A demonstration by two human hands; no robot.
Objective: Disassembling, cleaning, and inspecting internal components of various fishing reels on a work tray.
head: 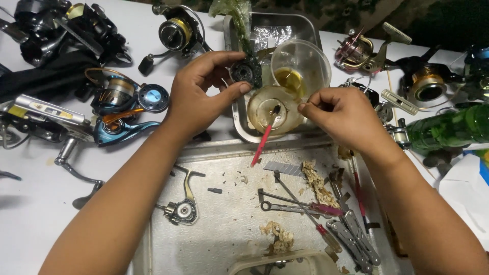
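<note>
hands over small steel tray (239, 130) | left hand (196, 97) pinches dark round reel part (245, 73) btw thumb + fingers | right hand (342, 116) fingers closed, pinch grip, cannot tell what it holds | red-handle brush (265, 140) lies in plastic cup (275, 109)

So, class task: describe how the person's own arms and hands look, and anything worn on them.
Both arms are bare to the frame's bottom edge: no sleeves show. The left hand and right hand wear no gloves, rings, watch or bracelets. Fingernails are short and unpainted.
</note>
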